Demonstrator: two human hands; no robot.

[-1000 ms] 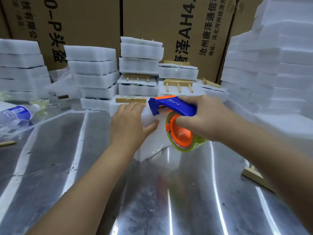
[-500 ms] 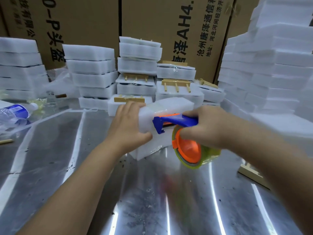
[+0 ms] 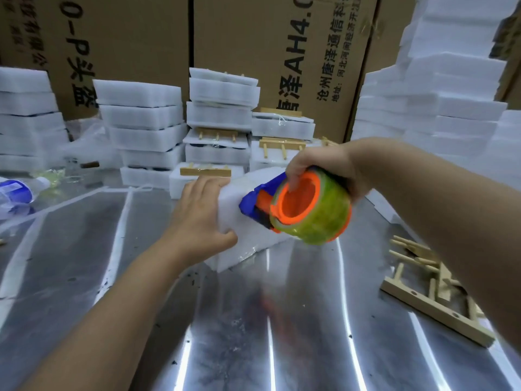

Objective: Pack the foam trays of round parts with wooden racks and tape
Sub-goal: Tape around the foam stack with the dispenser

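Glossy table (image 3: 225, 334) bears spongy foam block (image 3: 253, 244) against round tape dispenser (image 3: 310, 213).

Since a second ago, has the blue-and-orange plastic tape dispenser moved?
Yes. The tape dispenser swung down and nearer, away from the tan wooden rack behind it.

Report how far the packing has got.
Done: several taped packs with racks stand at the back. In hand: the left hand steadies a foam pack while the right hand holds the tape dispenser against it. Left: loose wooden racks and tall foam stacks wait.
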